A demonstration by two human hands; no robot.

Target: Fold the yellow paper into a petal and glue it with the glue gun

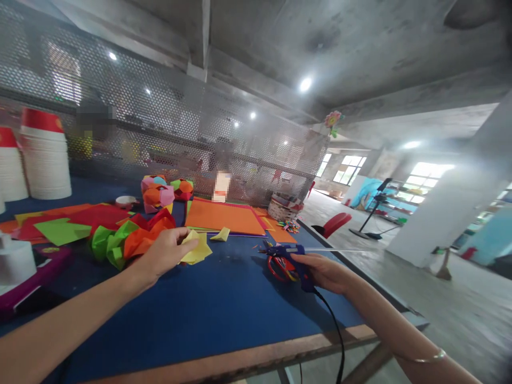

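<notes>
Blue surface point(208, 314) in concrete workshop. Left hand point(164, 253) pinching folded yellow paper point(197, 249); right hand point(326, 272) clamped on blue glue gun point(290, 256) nearby.

i'm in a craft workshop: bare concrete ceiling point(360, 48), mesh partition point(160, 117), blue table point(224, 309) strewn with coloured paper point(224, 216), stacked cups point(44, 160).

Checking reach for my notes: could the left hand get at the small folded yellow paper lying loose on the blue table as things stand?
Probably yes, though the left hand already holds a yellow folded paper. The small folded yellow piece lies just beyond it on the blue table, with nothing between.
</notes>
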